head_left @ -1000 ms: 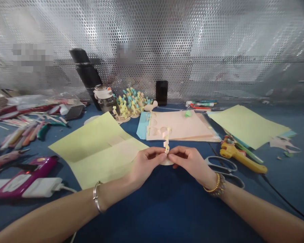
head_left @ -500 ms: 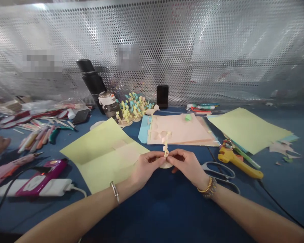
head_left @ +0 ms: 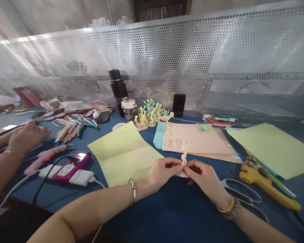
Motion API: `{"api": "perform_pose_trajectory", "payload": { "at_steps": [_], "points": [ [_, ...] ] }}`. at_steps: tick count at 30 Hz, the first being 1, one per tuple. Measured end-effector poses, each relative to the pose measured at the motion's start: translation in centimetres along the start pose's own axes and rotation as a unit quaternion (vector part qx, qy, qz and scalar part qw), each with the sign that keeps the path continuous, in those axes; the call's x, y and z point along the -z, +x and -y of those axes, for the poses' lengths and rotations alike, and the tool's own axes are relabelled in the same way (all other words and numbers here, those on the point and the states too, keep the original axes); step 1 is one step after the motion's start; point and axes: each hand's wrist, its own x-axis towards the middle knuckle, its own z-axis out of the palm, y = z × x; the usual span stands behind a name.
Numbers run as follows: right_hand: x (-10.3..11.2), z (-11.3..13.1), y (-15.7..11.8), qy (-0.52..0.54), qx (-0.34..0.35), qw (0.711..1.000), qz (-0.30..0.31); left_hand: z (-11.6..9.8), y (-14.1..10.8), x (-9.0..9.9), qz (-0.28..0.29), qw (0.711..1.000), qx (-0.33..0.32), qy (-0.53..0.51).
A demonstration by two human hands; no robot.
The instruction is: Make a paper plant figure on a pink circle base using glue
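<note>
You can read no text here: any marks on the black bottle (head_left: 119,91) are too small to make out.

Silver left-wrist bangle (head_left: 133,191); gold and dark beaded right-wrist bracelets (head_left: 231,208).

1. Looking forward and slightly down from head height, facing the perforated metal screen (head_left: 197,50).
2. Viewing at close range, across the blue table (head_left: 184,212) before the screen.
</note>
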Motion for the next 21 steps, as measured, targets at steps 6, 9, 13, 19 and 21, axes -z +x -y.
{"api": "perform_pose_trajectory", "payload": {
  "at_steps": [6, 9, 13, 19, 21],
  "points": [
    [-0.05, -0.03, -0.04, -0.022, -0.001, 1.000, 0.001, 0.43, 0.05, 0.22, 0.007, 1.000, -0.015, 0.025],
    [0.03, -0.10, -0.17, -0.032, -0.003, 0.999, 0.001, 0.38, -0.01, 0.15, 0.004, 0.999, -0.017, 0.032],
    [0.12, -0.14, -0.27, -0.052, -0.002, 0.999, -0.001, 0.25, -0.12, 0.06, 0.004, 0.999, -0.018, 0.035],
    [0.05, -0.29, -0.19, -0.047, -0.005, 0.999, -0.002, 0.18, -0.16, 0.08, 0.000, 0.999, -0.013, 0.031],
    [0.06, -0.48, -0.16, -0.034, -0.012, 0.999, -0.001, 0.19, -0.21, 0.13, 0.001, 1.000, -0.006, 0.025]
  ]
}}
